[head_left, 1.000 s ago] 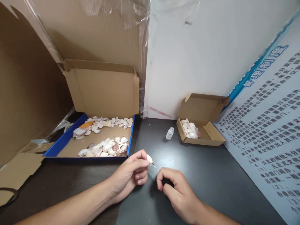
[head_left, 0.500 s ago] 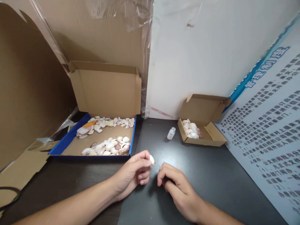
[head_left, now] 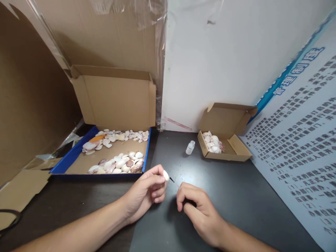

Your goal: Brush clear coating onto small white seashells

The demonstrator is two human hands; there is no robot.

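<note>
Between the thumb and forefinger of my left hand (head_left: 153,185) is a small white seashell (head_left: 166,175). My right hand (head_left: 195,206) is closed in a pinch on a thin small brush (head_left: 172,180). Its dark tip points at the shell, close to its right edge; whether they touch I cannot tell. The brush's handle is pale and hard to see, and my fingers hide its end. Beyond my hands a small uncapped glass bottle (head_left: 190,147) with a white label stands on the dark tabletop (head_left: 168,150).
At the left an open blue-sided box (head_left: 63,163) holds several shells in two groups. A smaller open cardboard box (head_left: 236,156) at the right has shells in its left part. Cardboard (head_left: 112,42) and a white panel (head_left: 194,63) stand behind; a printed board (head_left: 294,150) leans at the right.
My left hand has tilted the shell and drawn it slightly left, so the brush's dark tip now shows more clearly. The whole view has shifted a little.
</note>
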